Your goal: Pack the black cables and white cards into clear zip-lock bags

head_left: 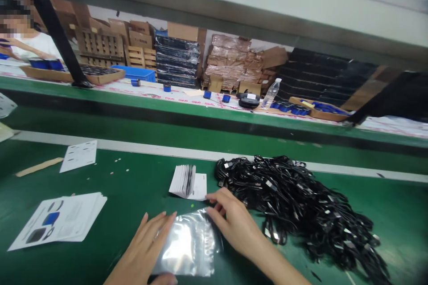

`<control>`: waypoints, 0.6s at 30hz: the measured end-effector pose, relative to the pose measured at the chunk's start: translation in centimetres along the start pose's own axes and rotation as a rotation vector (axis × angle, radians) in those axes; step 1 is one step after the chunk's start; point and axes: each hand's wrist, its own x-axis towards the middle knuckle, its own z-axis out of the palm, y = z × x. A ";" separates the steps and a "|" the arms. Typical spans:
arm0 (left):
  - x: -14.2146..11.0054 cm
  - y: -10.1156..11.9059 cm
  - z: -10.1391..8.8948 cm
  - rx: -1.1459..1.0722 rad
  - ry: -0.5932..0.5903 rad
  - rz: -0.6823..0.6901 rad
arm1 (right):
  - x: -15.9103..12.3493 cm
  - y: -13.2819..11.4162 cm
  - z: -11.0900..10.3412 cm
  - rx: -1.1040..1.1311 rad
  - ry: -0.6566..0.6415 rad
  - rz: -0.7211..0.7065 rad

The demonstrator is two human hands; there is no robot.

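Observation:
A clear plastic bag (187,245), apparently one of a stack, lies flat on the green work surface in front of me. My left hand (143,249) rests over its left side with the fingers stretched out. On the right, my right hand (234,220) has its thumb at the bag's upper right corner. Its index fingertip meets the lower corner of a white folded leaflet (199,186), and a small gap shows between thumb and index finger. Further leaflets stand fanned on edge beside that one. Close to my right hand lies a big heap of black cables (294,205).
Printed sheets (67,218) are stacked at the left, with a single sheet (80,155) and a tan strip (39,167) beyond. Across a raised shelf stand a plastic bottle (270,93), blue rolls (167,87) and cardboard trays. A person (36,44) works at the far left.

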 end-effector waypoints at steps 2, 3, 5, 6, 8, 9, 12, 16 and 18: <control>0.0 -0.1 -0.1 0.017 0.001 0.040 | -1.8 -0.1 0.8 -0.061 -0.038 -0.067; -0.1 -0.1 -0.1 0.018 0.005 0.046 | -2.4 -0.1 1.4 -0.110 -0.048 -0.082; -0.1 0.0 0.0 0.006 -0.001 0.042 | -3.2 0.0 2.7 -0.224 -0.053 -0.067; -0.1 0.1 0.0 -0.007 -0.013 0.031 | -3.3 0.0 3.2 -0.265 -0.047 -0.039; 0.1 0.3 0.2 -0.051 -0.062 -0.025 | -3.3 0.1 4.0 -0.301 -0.022 0.023; 0.3 0.5 0.2 -0.079 -0.084 -0.060 | -3.2 0.0 4.2 -0.293 -0.006 0.053; 0.9 0.8 0.2 -0.156 -0.065 -0.200 | -2.9 -0.5 4.2 -0.208 0.030 0.105; 1.6 1.1 -0.4 -0.176 0.021 -0.223 | -2.8 -1.0 3.7 -0.152 0.023 0.064; 1.7 1.1 -0.7 -0.143 0.053 -0.159 | -2.9 -0.8 3.6 -0.171 0.012 0.032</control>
